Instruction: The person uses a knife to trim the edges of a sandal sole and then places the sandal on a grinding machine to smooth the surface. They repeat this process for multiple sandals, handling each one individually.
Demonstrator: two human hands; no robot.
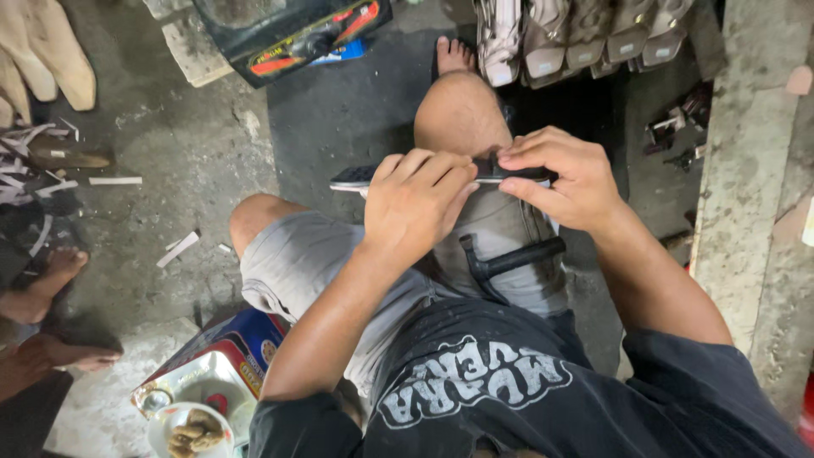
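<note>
I sit with bare knees over a dark floor. Both hands hold a flat dark shoe sole (356, 177) level above my right thigh. My left hand (418, 201) curls its fingers over the sole's middle. At the sole's right end, my right hand (560, 176) pinches it between thumb and fingers. A black tool with a handle (509, 260) lies on my grey shorts just under the hands.
A row of pale shoe parts (585, 38) hangs at the top. A black box (288, 34) lies at top left. Paper strips (178, 248) litter the concrete floor. Another person's bare feet (42, 288) are at the left. A colourful tin and a dish of food (191, 428) sit by my left hip.
</note>
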